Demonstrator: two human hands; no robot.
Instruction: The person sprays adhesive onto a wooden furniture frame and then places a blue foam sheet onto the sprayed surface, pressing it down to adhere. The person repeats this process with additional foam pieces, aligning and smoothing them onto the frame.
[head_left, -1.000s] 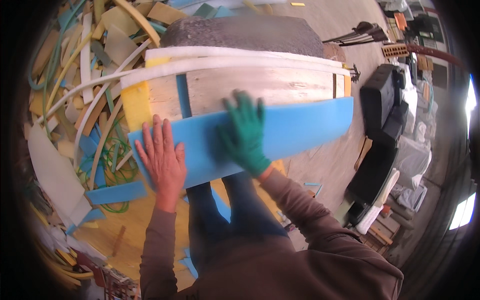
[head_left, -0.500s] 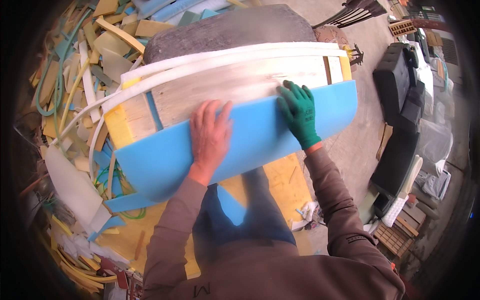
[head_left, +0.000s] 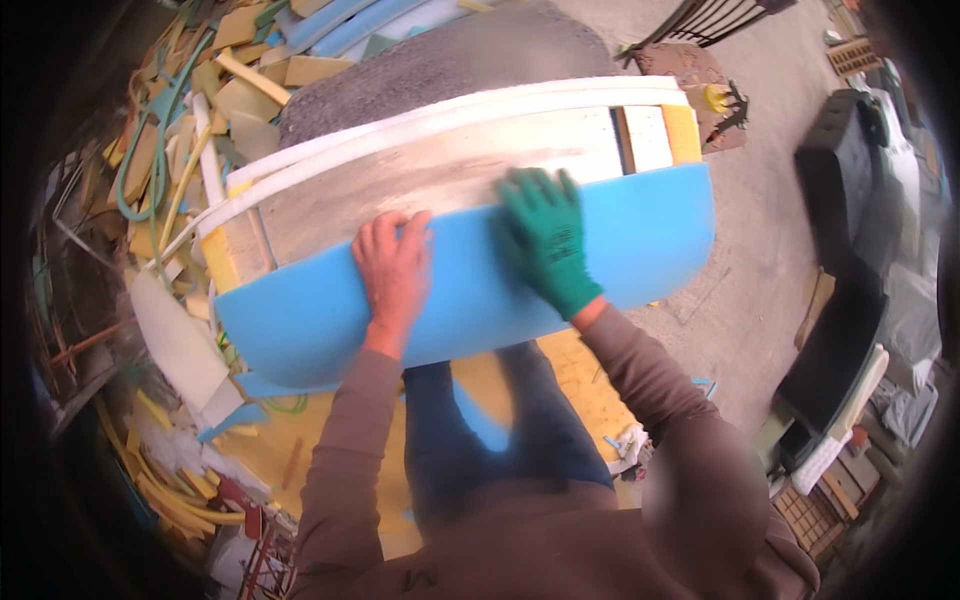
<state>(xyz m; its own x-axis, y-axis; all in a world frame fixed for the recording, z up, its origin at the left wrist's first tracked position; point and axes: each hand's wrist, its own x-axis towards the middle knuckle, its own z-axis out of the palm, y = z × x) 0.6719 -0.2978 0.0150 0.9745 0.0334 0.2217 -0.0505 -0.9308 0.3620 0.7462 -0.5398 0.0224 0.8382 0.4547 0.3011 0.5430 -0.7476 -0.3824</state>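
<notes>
A blue foam sheet (head_left: 640, 235) with rounded ends lies along the near side of a long wooden frame (head_left: 440, 165). My bare left hand (head_left: 393, 270) rests left of middle on the foam, its fingers stretched over the upper edge. In a green work glove, my right hand (head_left: 548, 235) presses on the foam near the middle, fingers outstretched to the same edge and wood. White padding strips (head_left: 470, 108) run along the frame's far side. Yellow foam (head_left: 683, 135) covers its right end. Whatever supports the frame is hidden.
Foam offcuts (head_left: 245, 100) pile up at the left. A dark grey rough-surfaced piece (head_left: 430, 85) stands behind the frame. Black upholstered pieces (head_left: 835, 330) line the right side. Beneath my legs lies a yellow foam sheet (head_left: 330, 450).
My right hand has slid leftward along the foam edge, closer to my left hand. The view has shifted. My left hand still lies on the foam.
</notes>
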